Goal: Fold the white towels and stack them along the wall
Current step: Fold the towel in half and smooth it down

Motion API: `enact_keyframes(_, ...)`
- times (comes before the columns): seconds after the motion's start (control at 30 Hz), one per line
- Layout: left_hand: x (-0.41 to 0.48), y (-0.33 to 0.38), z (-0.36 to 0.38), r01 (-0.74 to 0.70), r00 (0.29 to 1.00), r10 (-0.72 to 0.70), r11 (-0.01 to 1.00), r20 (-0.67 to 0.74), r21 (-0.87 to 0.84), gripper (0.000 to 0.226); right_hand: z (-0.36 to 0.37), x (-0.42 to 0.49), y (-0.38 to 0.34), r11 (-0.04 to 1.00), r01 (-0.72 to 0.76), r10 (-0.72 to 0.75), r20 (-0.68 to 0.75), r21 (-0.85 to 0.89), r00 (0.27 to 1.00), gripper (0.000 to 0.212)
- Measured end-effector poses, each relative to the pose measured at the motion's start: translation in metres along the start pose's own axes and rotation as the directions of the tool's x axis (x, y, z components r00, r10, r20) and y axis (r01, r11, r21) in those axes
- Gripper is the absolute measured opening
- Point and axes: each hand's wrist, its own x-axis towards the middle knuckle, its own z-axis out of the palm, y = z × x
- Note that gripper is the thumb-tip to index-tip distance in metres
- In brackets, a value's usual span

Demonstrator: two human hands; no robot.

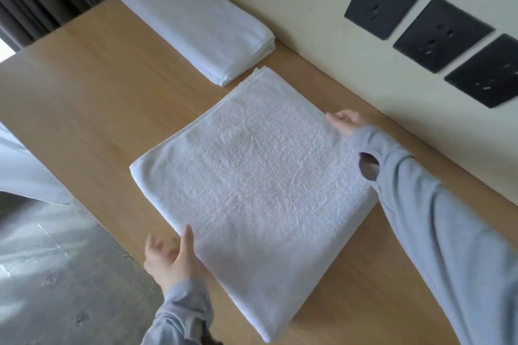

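A folded white towel (pixel 252 176) lies flat on the wooden bench (pixel 92 98), between two hands held apart. The left hand (pixel 171 258) is at its near edge, thumb resting on top and fingers loosely spread. The right hand (pixel 346 120) touches the far edge by the wall (pixel 294 8); whether it grips is unclear.

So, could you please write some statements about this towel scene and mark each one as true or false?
1. The left hand and the right hand are at opposite edges of the white towel. True.
2. The stack of folded towels lies mid-table, far from the wall. False: it lies along the wall.
3. Three black wall sockets are mounted to the right of the stack. True.
4. The white towel rests on top of the stack. False: it lies flat on the wooden table, beside the stack.
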Motion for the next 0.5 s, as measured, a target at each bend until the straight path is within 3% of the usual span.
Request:
enact_keyframes(0.1,0.008,0.004,0.003,0.153,0.973,-0.143,0.987,0.182,-0.046,0.029,0.003,0.012,-0.011,0.982,-0.028,0.051,0.123,-0.185,0.991,0.067)
enact_keyframes(0.2,0.012,0.013,0.011,0.166,0.967,-0.151,0.984,0.204,-0.059,0.029,-0.002,0.012,-0.017,0.943,-0.065,0.125,0.169,-0.326,0.978,0.084)
enact_keyframes(0.33,0.007,0.030,0.006,-0.150,0.969,0.160,0.986,0.188,-0.069,0.024,-0.017,-0.029,-0.013,0.985,-0.050,0.060,0.059,-0.167,0.996,0.069)
enact_keyframes(0.4,0.008,0.044,0.002,-0.283,0.925,0.288,0.957,0.249,-0.058,0.020,-0.026,-0.072,0.001,0.992,-0.086,0.083,-0.032,-0.090,0.996,0.074)
enact_keyframes(0.5,0.021,0.077,0.009,-0.420,0.831,0.390,0.907,0.396,-0.010,0.020,-0.029,-0.160,0.030,0.981,-0.124,0.154,-0.201,0.152,0.967,0.054)
